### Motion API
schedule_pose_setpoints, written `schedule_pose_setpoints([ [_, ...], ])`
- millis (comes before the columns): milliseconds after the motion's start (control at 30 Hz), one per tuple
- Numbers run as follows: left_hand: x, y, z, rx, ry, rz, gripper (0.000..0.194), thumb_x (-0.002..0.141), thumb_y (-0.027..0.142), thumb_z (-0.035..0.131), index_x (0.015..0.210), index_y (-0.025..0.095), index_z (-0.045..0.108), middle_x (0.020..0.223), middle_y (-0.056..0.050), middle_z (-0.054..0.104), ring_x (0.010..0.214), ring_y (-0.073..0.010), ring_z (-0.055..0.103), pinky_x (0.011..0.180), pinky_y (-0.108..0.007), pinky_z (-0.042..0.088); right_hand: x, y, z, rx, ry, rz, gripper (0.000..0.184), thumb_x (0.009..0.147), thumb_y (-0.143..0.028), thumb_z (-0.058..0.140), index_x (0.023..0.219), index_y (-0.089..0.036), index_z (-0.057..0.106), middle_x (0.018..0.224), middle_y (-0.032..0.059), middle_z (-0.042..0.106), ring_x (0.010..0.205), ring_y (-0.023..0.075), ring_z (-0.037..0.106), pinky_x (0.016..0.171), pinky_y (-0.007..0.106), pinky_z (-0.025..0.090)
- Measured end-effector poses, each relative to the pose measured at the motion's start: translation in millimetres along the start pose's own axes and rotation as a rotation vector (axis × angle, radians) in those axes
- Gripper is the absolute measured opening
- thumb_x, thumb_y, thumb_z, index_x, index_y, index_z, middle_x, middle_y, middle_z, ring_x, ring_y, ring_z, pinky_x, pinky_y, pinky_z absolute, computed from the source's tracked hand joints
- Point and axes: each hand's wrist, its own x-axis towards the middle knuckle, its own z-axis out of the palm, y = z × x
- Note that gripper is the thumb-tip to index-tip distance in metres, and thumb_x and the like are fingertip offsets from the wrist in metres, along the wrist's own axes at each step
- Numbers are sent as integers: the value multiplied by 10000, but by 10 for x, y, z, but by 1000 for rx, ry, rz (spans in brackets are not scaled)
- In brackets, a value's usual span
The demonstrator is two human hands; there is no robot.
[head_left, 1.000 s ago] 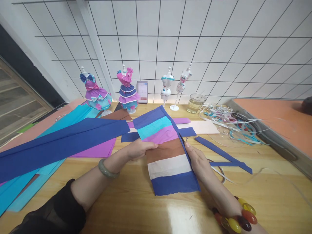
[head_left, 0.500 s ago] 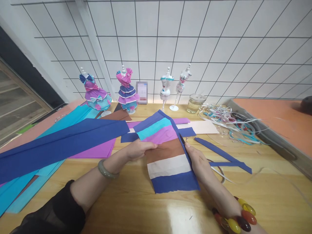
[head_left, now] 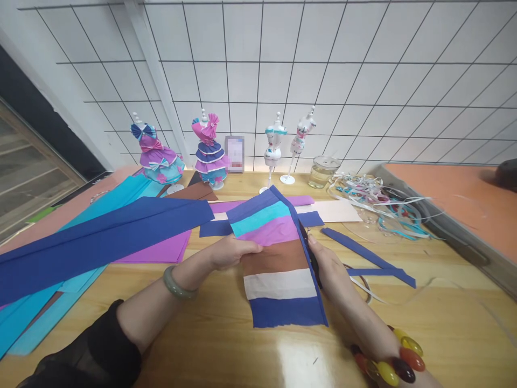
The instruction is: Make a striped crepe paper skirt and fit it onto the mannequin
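My left hand [head_left: 232,252] pinches the left edge of a stack of crepe paper strips [head_left: 276,257], thumb on top. The layers step down in bands of blue, turquoise, purple, brown, white and blue. In my right hand [head_left: 329,264] are black scissors [head_left: 314,258], mostly hidden behind the fingers, at the stack's right side. A narrow blue edge strip [head_left: 301,231] runs along that side beside the blades. Cut blue strips [head_left: 357,248] lie on the table to the right of my right hand.
Long blue crepe paper [head_left: 100,231] and turquoise sheets [head_left: 28,318] cover the left side. Dressed mini mannequins [head_left: 210,151], bare ones [head_left: 273,145], a phone [head_left: 235,154] and a glass of liquid [head_left: 324,171] stand at the back. A ribbon tangle [head_left: 375,196] lies right.
The lower end of the paper stack has swung slightly left and toward me, and its top has shifted right. Both hands keep their hold, with the scissors still at the right edge.
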Motion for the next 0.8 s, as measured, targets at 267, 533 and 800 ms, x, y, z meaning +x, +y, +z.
schedule_pose_setpoints([
  [267, -38, 52, 61, -27, -68, 2, 248, 671, 289, 670, 891, 176, 697, 1023, -47, 696, 1095, -266, 551, 968, -373, 399, 5, 7, -3, -1, 53, -24, 469, 869, -541, 389, 1085, -233, 670, 1172, 48, 650, 1153, 257, 535, 999, 406, 384],
  [533, -42, 52, 74, -10, -74, -28, 287, 657, 286, 664, 916, 166, 695, 1025, -51, 696, 1062, -268, 569, 935, -373, 424, 9, -23, 2, -24, 72, -43, 430, 880, -487, 398, 1073, -219, 673, 1175, 50, 648, 1198, 254, 495, 1012, 389, 376],
  [800, -28, 36, 80, -8, -65, 10, 287, 654, 278, 664, 922, 177, 679, 1099, -44, 669, 1045, -251, 576, 949, -373, 412, 0, -12, 16, -31, 119, -26, 415, 872, -490, 410, 992, -221, 704, 1160, 45, 657, 1233, 260, 457, 987, 387, 405],
])
